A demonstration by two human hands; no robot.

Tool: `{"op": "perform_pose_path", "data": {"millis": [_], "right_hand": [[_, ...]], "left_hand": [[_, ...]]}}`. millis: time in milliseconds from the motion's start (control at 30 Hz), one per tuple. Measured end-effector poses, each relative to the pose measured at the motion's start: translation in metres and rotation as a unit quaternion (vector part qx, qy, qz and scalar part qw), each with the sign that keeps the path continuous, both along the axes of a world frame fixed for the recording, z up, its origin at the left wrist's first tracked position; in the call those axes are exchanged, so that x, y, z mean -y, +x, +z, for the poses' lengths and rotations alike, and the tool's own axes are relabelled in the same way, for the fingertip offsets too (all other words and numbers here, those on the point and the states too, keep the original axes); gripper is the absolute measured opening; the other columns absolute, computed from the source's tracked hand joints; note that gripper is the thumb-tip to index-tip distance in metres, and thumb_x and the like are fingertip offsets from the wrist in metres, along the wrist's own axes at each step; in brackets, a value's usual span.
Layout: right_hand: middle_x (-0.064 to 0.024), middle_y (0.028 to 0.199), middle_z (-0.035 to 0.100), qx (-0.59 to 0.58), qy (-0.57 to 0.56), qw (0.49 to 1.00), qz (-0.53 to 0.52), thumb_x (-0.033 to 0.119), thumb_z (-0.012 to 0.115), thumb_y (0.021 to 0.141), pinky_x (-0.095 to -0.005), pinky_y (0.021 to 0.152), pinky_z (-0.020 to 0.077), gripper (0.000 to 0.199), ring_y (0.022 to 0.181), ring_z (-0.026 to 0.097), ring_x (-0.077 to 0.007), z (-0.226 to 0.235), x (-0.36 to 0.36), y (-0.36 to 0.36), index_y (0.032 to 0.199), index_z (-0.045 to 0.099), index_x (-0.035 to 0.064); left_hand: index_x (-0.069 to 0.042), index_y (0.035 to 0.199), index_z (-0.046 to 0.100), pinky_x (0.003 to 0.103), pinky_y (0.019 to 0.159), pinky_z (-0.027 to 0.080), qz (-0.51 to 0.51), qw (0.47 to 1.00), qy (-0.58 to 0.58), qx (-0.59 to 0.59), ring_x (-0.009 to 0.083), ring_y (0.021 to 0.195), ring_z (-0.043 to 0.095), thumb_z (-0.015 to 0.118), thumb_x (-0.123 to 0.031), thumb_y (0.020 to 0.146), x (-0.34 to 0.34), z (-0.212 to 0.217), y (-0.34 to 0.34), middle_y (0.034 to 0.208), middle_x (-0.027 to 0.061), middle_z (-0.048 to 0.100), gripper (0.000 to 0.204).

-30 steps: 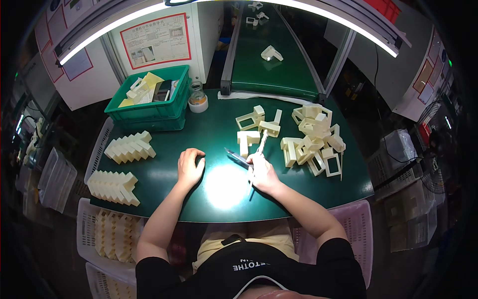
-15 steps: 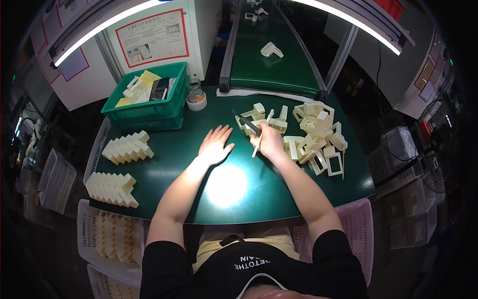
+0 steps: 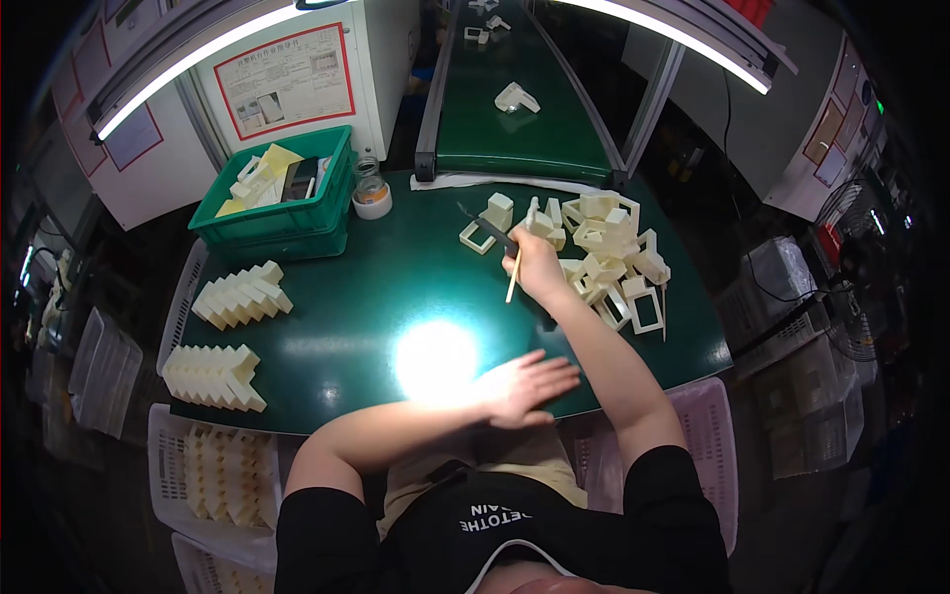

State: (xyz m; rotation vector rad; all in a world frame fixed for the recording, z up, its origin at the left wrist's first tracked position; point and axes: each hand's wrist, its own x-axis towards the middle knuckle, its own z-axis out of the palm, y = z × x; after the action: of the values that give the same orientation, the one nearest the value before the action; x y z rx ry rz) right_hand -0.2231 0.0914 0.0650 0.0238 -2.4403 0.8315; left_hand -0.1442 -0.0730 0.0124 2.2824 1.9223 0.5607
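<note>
My right hand [image 3: 539, 265] is closed around a dark, slim, pointed tool [image 3: 492, 234] and a thin pale stick [image 3: 513, 279] with a whitish, wrapped-looking upper end. The tool's tip is over or beside a cream plastic part with a rectangular frame [image 3: 479, 236]; whether they touch I cannot tell. Right of that hand lies a jumbled heap of similar cream parts [image 3: 606, 238]. My left hand [image 3: 532, 388], slightly blurred, is empty with fingers outstretched, low over the front edge of the green table [image 3: 366, 327].
Two neat rows of nested cream parts [image 3: 242, 295] stand at the left. Behind them are a green crate [image 3: 267, 233] and a glass jar with a white base [image 3: 372, 193]. A green conveyor [image 3: 534, 144] carries more parts. Plastic baskets [image 3: 166, 465] flank my lap.
My left hand has swept from the table's middle toward me and rightward to the front edge. My right hand keeps its hold on tool and stick. The whole view has shifted slightly.
</note>
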Motion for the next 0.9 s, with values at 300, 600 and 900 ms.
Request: {"op": "perform_pose_path", "data": {"millis": [300,600,900], "right_hand": [[-0.0133,0.076,0.064,0.054,-0.035,0.993,0.099,0.01,0.071,0.074,-0.0395,0.065,0.0509,0.022,0.075,0.065,-0.0321,0.005,0.034,0.055,0.087,0.055,0.0055],[-0.0101,0.082,0.062,0.08,0.142,0.986,-0.02,0.025,0.076,0.077,-0.0391,0.062,0.0495,0.029,0.074,0.063,-0.0289,-0.012,0.023,0.111,0.093,0.056,0.0096],[-0.0043,0.09,0.061,-0.028,0.332,0.942,-0.043,0.021,0.076,0.07,-0.038,0.073,0.0425,0.031,0.086,0.056,-0.0238,-0.005,0.009,0.074,0.097,0.064,0.012]], "left_hand": [[-0.003,0.093,0.068,0.036,0.081,0.052,0.087,0.93,-0.06,0.352,0.0218,0.091,0.066,0.061,-0.024,0.092,0.092,0.043,0.06,0.098,0.0086,0.067,0.023],[0.001,0.107,0.064,0.032,0.089,0.049,0.336,0.716,0.003,0.612,0.0159,0.096,0.063,0.054,0.0,0.089,0.193,0.051,0.003,0.12,0.0123,0.059,0.02],[0.0,0.132,0.05,0.034,0.099,0.045,0.237,0.645,0.08,0.722,0.0212,0.115,0.058,0.053,-0.024,0.098,0.135,0.057,-0.06,0.128,0.0151,0.057,0.042]]}}
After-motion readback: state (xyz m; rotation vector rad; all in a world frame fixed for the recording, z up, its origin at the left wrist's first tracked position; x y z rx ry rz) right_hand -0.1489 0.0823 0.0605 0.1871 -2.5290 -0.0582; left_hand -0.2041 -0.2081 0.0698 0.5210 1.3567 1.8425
